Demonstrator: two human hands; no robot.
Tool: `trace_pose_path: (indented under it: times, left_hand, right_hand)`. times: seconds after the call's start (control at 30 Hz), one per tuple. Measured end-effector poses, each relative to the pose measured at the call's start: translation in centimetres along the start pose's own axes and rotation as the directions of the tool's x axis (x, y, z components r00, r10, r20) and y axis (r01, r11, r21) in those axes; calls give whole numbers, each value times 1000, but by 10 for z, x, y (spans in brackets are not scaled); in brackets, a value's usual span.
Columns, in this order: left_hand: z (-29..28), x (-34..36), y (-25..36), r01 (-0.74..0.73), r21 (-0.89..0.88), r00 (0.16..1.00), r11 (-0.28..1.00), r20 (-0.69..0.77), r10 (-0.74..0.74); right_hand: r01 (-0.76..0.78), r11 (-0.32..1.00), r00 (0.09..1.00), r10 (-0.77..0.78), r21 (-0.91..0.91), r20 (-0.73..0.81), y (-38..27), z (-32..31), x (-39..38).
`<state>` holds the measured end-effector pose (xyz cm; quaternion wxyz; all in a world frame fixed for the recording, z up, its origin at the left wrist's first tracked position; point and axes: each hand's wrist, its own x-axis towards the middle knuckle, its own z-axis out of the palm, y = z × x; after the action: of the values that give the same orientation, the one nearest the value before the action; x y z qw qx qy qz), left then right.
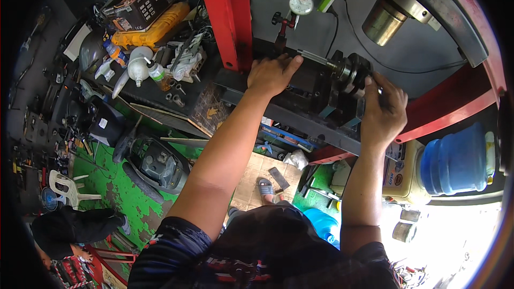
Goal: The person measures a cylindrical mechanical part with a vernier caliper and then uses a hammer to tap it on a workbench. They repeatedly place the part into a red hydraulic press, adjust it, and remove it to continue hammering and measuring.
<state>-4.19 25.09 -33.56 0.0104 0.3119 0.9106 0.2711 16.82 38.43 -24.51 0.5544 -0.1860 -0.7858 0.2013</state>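
A crankshaft [348,70] with a long thin shaft end lies across dark metal support blocks [324,93] on the beam of a red press frame. My right hand [386,108] is closed on its right end, thumb on the near side and fingers behind the round web. My left hand [272,76] is at the foot of a dial gauge stand [284,35], its fingers curled over the dark base and mostly hidden. Its thumb points toward the tip of the shaft. Above the stand, a round white dial gauge [301,4] faces me.
Red posts [227,16] rise beside the beam, and a steel press ram [384,20] hangs at upper right. Bottles, a boxed charger [140,2] and tools crowd the left bench. Blue water jug [455,158] at right; scooter [158,163] and another person [75,230] at lower left.
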Motion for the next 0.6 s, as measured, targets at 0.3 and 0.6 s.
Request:
trace_pose_path:
  times: [0.3,0.6]
  left_hand:
    - [-4,-3,5,-53,-34,999,998,-4,53]
    - [-6,-3,6,-34,-33,999,999,18,35]
  right_hand:
    - [-53,998,997,55,-37,48,10,4,-9]
    - [3,997,998,1,73,-57,-7,-8,-1]
